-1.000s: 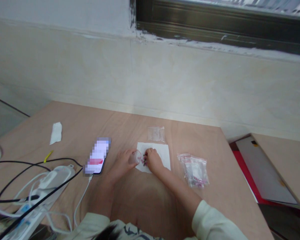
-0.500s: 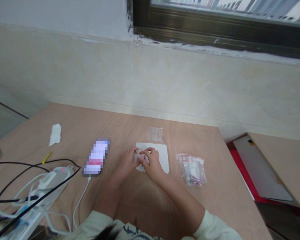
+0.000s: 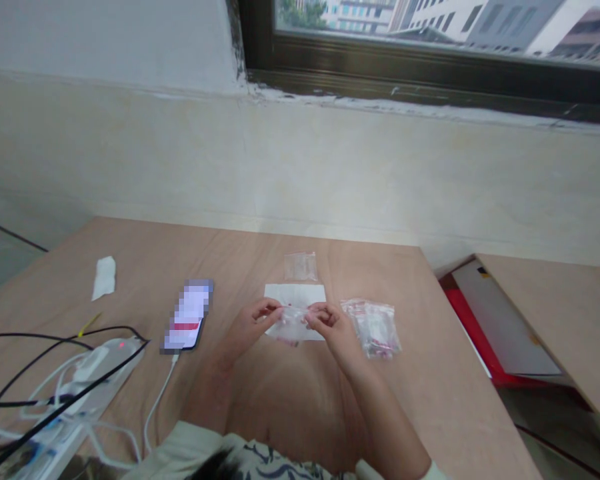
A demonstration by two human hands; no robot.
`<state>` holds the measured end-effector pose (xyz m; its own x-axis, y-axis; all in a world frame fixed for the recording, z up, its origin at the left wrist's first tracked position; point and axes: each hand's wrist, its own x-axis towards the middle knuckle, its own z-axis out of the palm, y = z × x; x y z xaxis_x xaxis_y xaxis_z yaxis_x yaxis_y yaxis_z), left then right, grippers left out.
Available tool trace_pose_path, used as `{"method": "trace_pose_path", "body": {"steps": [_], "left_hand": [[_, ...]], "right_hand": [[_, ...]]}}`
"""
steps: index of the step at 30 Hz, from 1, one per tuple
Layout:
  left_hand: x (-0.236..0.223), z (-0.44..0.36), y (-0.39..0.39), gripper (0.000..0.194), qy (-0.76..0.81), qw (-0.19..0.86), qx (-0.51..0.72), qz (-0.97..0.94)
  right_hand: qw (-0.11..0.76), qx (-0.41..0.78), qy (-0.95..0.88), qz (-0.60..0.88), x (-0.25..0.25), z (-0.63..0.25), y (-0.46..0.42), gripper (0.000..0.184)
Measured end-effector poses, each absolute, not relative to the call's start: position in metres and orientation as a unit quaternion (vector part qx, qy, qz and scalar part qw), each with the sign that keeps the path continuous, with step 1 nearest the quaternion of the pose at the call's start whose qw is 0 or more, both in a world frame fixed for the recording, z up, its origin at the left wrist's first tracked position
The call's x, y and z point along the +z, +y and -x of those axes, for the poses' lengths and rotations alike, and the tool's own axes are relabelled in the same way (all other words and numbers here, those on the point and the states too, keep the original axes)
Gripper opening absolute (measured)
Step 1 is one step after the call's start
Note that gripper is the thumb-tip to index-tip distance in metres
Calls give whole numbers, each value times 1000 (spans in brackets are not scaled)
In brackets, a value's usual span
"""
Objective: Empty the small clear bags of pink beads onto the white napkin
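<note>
Honestly, the clear zip bag (image 3: 292,325), pinched at its upper edge by left hand (image 3: 253,321) and right hand (image 3: 334,325), is best kept taut and level.

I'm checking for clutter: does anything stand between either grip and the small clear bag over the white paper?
Nothing visible does: the left grip and right grip pinch the clear bag at opposite sides.

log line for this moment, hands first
left hand: pinches clear bag; right hand: pinches its other side; paper: partly under bag; bag pile: right of paper
</note>
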<state>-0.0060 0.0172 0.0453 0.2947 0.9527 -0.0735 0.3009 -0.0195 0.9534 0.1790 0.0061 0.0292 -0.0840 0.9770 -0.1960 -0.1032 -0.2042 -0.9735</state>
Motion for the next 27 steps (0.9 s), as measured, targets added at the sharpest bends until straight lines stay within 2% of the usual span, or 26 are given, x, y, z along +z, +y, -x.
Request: {"method": "trace_pose_path", "body": {"steps": [7, 12, 17, 22, 27], "left_hand": [[54, -1, 15, 11, 477, 373, 323, -727], [55, -8, 13, 12, 478, 391, 317, -719], [55, -14, 13, 16, 444, 395, 292, -750], [49, -19, 13, 18, 432, 390, 300, -756], [44, -15, 12, 18, 461, 416, 288, -729]], "right_hand": [[460, 501, -496, 541, 30, -183, 3, 17], [465, 516, -506, 511, 37, -176, 1, 18], [461, 484, -501, 549, 43, -170, -2, 18], [445, 564, -451, 530, 43, -171, -3, 22], [459, 565, -434, 531, 42, -180, -1, 21]]}}
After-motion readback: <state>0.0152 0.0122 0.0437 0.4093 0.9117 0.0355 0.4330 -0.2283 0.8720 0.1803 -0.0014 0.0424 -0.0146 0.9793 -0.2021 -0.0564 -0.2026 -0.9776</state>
